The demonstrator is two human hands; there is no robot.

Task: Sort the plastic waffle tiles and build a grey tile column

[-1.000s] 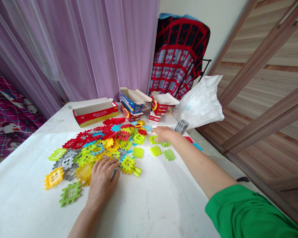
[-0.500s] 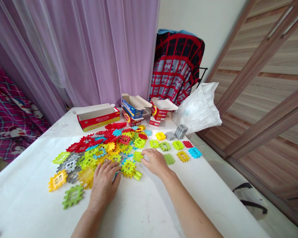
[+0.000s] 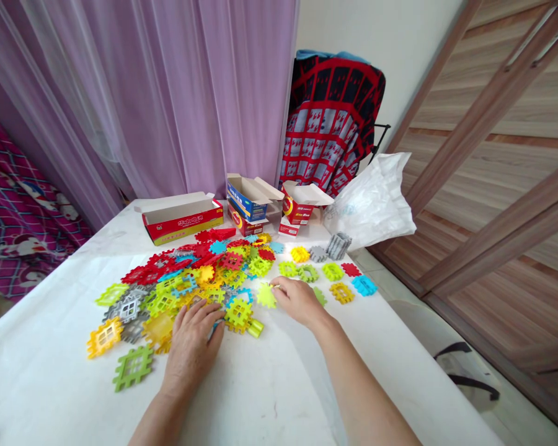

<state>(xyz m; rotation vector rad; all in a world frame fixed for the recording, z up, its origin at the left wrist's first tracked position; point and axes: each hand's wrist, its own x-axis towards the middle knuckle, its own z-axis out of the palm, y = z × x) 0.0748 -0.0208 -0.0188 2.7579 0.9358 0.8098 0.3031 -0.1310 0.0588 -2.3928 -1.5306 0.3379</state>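
My right hand [image 3: 298, 300] pinches a light green toothed building tile [image 3: 266, 296] by its right edge, just right of the heap. My left hand [image 3: 196, 334] lies palm down on the near edge of the heap of interlocking plastic tiles [image 3: 167, 303], its fingers stretched out. A bit of blue shows under its thumb. Close by are a lime window-frame tile [image 3: 238, 311] and a green tube-like piece [image 3: 255, 328]. An olive frame tile [image 3: 133, 368] lies left of my left hand. Part of another green tile [image 3: 320, 296] shows behind my right hand.
Sorted pieces lie to the right, including a yellow frame [image 3: 342, 293], a blue stack [image 3: 364, 285] and a grey stack [image 3: 339, 246]. Behind stand a long red box [image 3: 183, 226], a blue box [image 3: 246, 201], a red box [image 3: 297, 207] and a white bag [image 3: 374, 204].
My right hand has taken hold of the light green tile and shifted it slightly right, away from the heap. My left hand stays at the heap's near edge.
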